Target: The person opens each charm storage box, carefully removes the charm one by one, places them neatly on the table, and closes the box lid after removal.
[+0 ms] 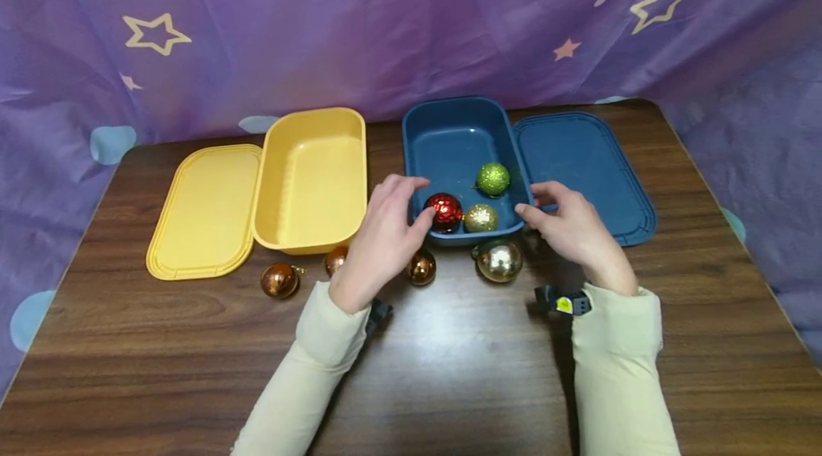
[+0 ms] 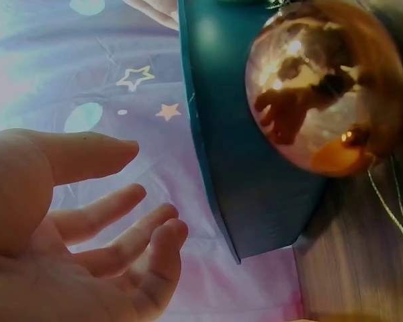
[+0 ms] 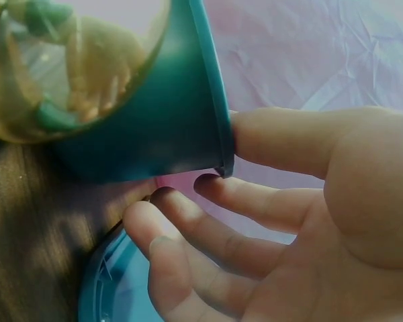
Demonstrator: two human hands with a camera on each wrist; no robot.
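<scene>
A blue box (image 1: 462,110) holds a shiny red ball (image 1: 444,212), a gold glitter ball (image 1: 480,218) and a green glitter ball (image 1: 493,179) toward its front. My left hand (image 1: 385,228) hovers at the box's front left, thumb close to the red ball; the left wrist view shows its fingers spread around nothing. At the box's right rim is my right hand (image 1: 571,224), its thumb (image 3: 275,137) against the rim and its other fingers loosely bent outside the wall. In front of the box lie a pale gold ball (image 1: 499,261) and a copper ball (image 1: 421,267).
Left of the blue box stands a yellow box (image 1: 310,181), with a yellow lid (image 1: 205,210) beside it. A blue lid (image 1: 581,170) lies at the right. Two more copper balls (image 1: 280,280) are near the yellow box, one partly behind the left wrist. A purple cloth (image 1: 449,28) hangs behind.
</scene>
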